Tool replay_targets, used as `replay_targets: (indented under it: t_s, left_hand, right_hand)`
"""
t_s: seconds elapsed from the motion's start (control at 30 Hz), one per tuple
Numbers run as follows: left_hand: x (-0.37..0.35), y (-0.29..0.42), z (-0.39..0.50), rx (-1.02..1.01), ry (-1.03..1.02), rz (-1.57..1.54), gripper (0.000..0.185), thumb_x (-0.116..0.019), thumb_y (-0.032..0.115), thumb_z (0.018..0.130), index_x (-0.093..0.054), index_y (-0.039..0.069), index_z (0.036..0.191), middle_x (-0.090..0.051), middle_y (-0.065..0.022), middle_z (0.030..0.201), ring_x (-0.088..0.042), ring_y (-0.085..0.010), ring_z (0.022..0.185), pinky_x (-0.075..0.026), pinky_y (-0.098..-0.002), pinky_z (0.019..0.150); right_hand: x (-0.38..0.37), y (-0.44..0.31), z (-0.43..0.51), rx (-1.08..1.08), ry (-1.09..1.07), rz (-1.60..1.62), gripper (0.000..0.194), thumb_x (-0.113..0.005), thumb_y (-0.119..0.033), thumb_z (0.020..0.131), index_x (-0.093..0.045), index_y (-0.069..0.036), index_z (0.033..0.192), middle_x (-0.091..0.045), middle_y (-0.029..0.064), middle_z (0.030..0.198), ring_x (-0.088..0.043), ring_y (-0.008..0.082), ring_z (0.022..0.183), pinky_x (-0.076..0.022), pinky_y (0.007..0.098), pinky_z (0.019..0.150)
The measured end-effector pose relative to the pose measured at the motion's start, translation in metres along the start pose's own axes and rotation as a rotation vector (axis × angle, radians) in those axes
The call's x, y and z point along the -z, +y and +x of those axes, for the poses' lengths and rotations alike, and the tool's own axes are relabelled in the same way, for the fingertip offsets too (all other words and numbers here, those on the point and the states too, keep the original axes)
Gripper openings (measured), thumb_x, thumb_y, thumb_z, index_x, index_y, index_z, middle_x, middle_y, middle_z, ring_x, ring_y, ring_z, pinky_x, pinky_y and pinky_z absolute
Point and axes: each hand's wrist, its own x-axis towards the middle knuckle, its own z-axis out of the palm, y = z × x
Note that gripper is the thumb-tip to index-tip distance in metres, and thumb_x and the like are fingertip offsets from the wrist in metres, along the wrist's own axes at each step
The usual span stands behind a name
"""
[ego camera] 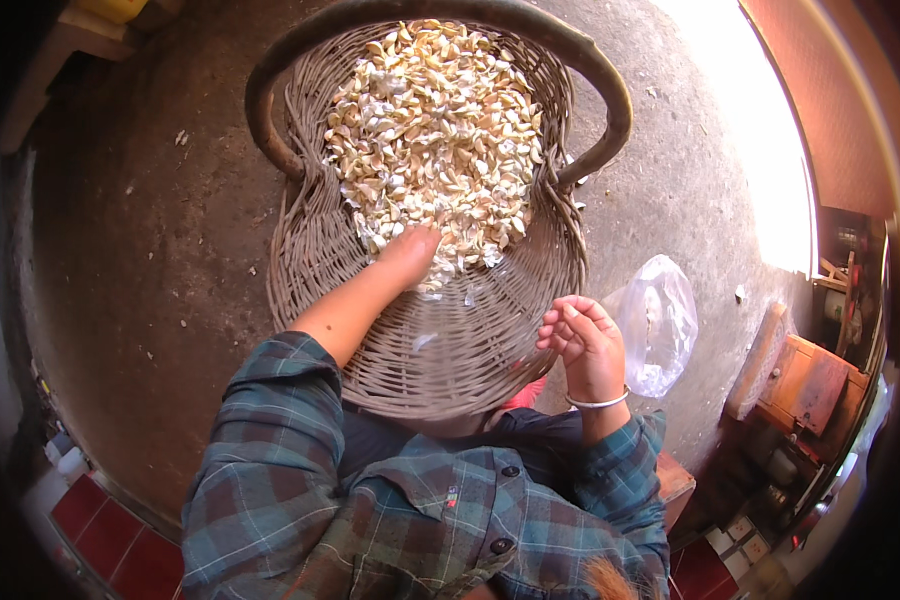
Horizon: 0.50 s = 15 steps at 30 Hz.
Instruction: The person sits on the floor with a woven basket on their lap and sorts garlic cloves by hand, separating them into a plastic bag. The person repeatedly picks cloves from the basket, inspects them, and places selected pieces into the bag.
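Observation:
A wicker basket (450, 367) with a thick arched wooden handle stands before me, holding a heap of garlic cloves (435, 135) with papery skins among them. My left hand (412, 255) reaches to the near edge of the heap; its fingers are hidden, so what it touches or holds is unclear. Over the basket's right rim is my right hand (586, 337), its fingers curled with the thumb near the fingertips. Whether something small sits between them cannot be made out. A clear plastic bag (658, 330) with some pale bits inside lies to the right of this hand.
Concrete floor (150, 247) with scattered skin bits surrounds the basket. Wooden furniture (810, 382) and a padded cushion (761, 360) are at the right. Dark red tiles (124, 532) show at the lower left, and a yellow container (112, 7) at the upper left.

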Motion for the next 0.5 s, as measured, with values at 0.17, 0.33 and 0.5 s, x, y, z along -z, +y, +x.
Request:
replay_targets:
  t_s: [0.17, 0.33, 0.5]
  left_hand:
    - [-0.001, 0.008, -0.009, -0.016, -0.041, 0.08, 0.016, -0.049, 0.0, 0.068, -0.051, 0.003, 0.083, -0.051, -0.0134, 0.087, -0.047, -0.0312, 0.09, -0.044, -0.0358, 0.074]
    - [0.034, 0.026, 0.001, -0.036, 0.107, -0.277, 0.022, -0.048, -0.006, 0.065, -0.056, 0.002, 0.084, -0.057, -0.0146, 0.083, -0.055, -0.0281, 0.081, -0.045, -0.0352, 0.073]
    - [0.104, 0.127, -0.022, -0.576, 0.025, -0.79, 0.019, -0.055, 0.005, 0.073, -0.055, 0.002, 0.091, -0.055, -0.0122, 0.086, -0.057, -0.0199, 0.08, -0.048, -0.0283, 0.069]
  right_hand:
    - [0.0, 0.003, 0.002, -0.013, -0.013, 0.018, 0.013, -0.048, -0.008, 0.083, -0.052, 0.001, 0.091, -0.058, 0.01, 0.076, -0.057, 0.0173, 0.066, -0.0487, 0.0284, 0.06]
    - [-0.006, 0.01, 0.007, -0.07, -0.008, 0.052, 0.019, -0.046, -0.013, 0.085, -0.049, 0.0, 0.098, -0.056, 0.0114, 0.086, -0.057, 0.0199, 0.075, -0.0498, 0.0314, 0.064]
    - [-0.012, 0.015, 0.016, -0.157, -0.032, 0.375, 0.038, -0.04, -0.034, 0.088, -0.044, -0.001, 0.107, -0.051, 0.0125, 0.101, -0.055, 0.023, 0.087, -0.0505, 0.0334, 0.066]
